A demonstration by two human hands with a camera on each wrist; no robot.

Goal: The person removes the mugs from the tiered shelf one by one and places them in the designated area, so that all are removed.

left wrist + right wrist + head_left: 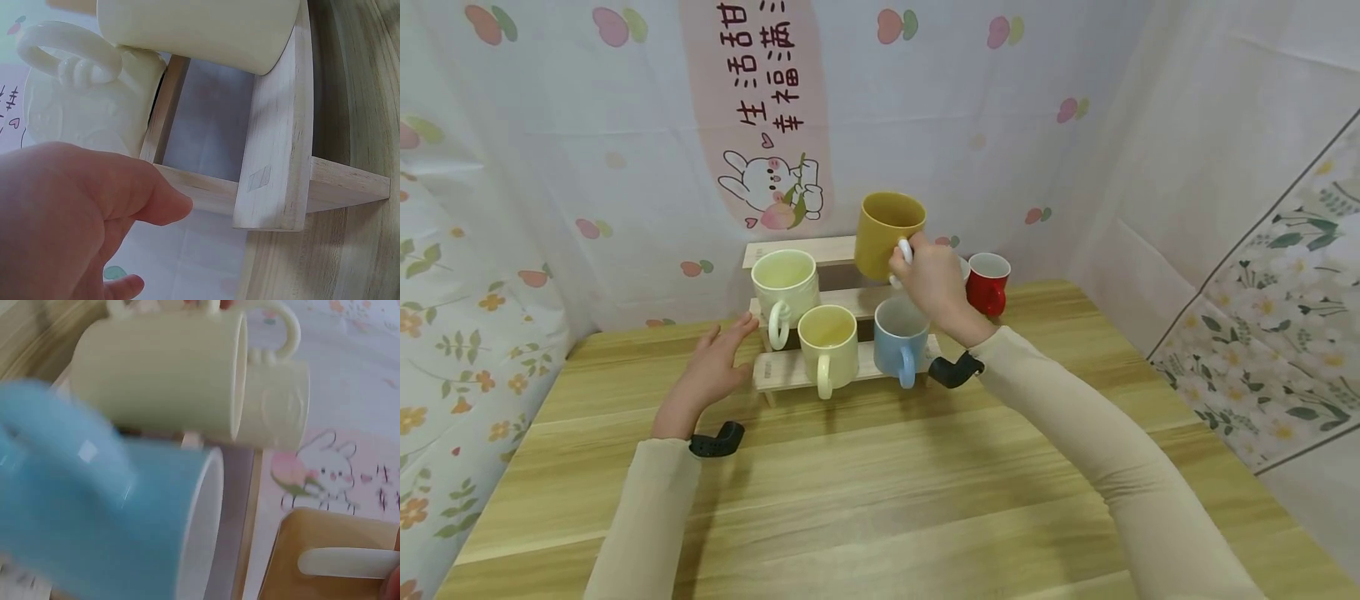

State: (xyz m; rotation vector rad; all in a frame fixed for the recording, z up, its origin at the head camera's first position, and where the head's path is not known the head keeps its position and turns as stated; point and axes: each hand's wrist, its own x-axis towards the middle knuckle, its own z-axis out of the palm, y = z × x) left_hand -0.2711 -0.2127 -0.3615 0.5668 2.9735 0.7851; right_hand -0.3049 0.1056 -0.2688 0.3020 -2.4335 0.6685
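Note:
My right hand point(934, 282) grips the white handle point(344, 562) of a mustard-yellow mug point(882, 242), which is at the right end of the wooden rack's top shelf point(801, 250). Whether its base touches the shelf is hidden. At the rack's left end, my left hand point(718, 372) has its fingers extended beside the middle tier, thumb point(169, 203) near the side frame. A pale green mug point(786, 287) stands on the middle tier. On the lowest shelf point(275, 181) are a light yellow mug point(829, 346) and a light blue mug point(901, 337), handles facing me.
A red mug point(988, 283) with a white inside stands right of the rack, with a partly hidden white cup point(964, 268) beside it. The rack stands on a wood-grain table point(880, 500). Printed cloth point(925, 108) hangs behind and at both sides.

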